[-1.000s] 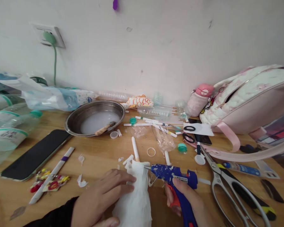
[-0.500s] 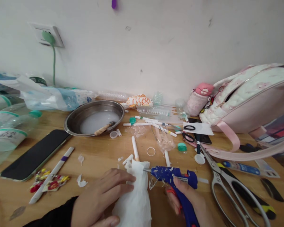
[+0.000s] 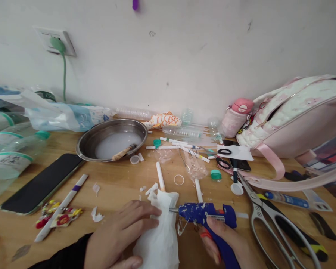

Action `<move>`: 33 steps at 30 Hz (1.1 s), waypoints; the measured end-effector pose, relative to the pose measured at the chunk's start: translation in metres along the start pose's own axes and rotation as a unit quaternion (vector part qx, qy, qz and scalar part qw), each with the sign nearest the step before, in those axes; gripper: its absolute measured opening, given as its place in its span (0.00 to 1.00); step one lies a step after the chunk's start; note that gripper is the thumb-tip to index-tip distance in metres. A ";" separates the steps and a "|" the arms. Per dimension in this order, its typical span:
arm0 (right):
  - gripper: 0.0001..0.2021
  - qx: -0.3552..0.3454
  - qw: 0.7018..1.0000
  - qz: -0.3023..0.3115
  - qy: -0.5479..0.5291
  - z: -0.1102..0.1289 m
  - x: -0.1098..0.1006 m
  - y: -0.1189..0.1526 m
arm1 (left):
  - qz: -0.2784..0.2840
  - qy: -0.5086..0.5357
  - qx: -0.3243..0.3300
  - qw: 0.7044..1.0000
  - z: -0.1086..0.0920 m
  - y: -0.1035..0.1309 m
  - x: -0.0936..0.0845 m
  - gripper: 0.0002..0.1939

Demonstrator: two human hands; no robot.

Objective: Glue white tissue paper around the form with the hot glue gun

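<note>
My right hand (image 3: 226, 235) grips a blue hot glue gun (image 3: 204, 213), with fingers around the handle near its orange trigger. The metal nozzle points left and meets the upper right part of a white paper-covered form (image 3: 159, 239), whose top is crumpled. My left hand (image 3: 128, 231) holds this form from its left side, fingers across it and thumb lower down. Just beyond its top lies a white marker (image 3: 160, 175). Strands of glue hang under the nozzle. The lower end of the form runs out of view.
A metal basin (image 3: 84, 149) of cloudy liquid holds a brush (image 3: 123, 152). Large scissors (image 3: 257, 209) lie right of the glue gun. A phone (image 3: 42, 183) and plastic bottles (image 3: 14, 160) are at left. Several markers, a painted fish (image 3: 166, 119) and a backpack (image 3: 299, 112) stand farther back.
The glue gun has shifted slightly toward me, its nozzle now lower along the paper's right side. My left hand and the form have barely moved.
</note>
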State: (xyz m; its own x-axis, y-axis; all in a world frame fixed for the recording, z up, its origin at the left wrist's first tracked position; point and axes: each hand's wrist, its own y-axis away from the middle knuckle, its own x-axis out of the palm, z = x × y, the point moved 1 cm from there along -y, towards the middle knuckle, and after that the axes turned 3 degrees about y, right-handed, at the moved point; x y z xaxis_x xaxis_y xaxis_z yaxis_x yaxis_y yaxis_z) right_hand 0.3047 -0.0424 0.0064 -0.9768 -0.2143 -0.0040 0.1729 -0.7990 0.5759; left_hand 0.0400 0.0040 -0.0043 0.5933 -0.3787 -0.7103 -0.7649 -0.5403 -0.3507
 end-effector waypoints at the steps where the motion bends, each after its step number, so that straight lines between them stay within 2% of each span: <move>1: 0.30 -0.004 1.000 -0.005 -0.012 0.000 -0.002 -0.001 | 0.002 0.000 -0.001 1.000 0.000 0.000 0.000 0.25; 5: 0.29 -0.021 0.998 -0.011 -0.056 0.001 -0.005 -0.004 | 0.005 0.001 -0.001 1.000 0.000 0.001 0.001 0.25; 11: 0.27 -0.029 0.999 -0.033 -0.033 0.004 0.006 -0.003 | 0.004 -0.004 0.000 1.000 -0.002 0.001 0.000 0.25; 18: 0.28 -0.047 0.998 -0.025 -0.021 0.005 0.001 -0.007 | -0.004 -0.006 -0.002 1.000 -0.002 0.001 0.001 0.25; 33: 0.28 -0.053 0.995 -0.015 -0.084 0.002 0.004 -0.011 | -0.007 -0.001 -0.002 1.000 -0.001 0.002 0.001 0.26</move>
State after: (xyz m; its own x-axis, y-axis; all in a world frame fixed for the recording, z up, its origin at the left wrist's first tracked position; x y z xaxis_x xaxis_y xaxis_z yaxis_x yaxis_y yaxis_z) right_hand 0.2984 -0.0336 0.0016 -0.9874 -0.0997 0.1228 0.1475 -0.8602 0.4881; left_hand 0.0400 0.0016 -0.0049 0.6035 -0.3692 -0.7067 -0.7555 -0.5481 -0.3588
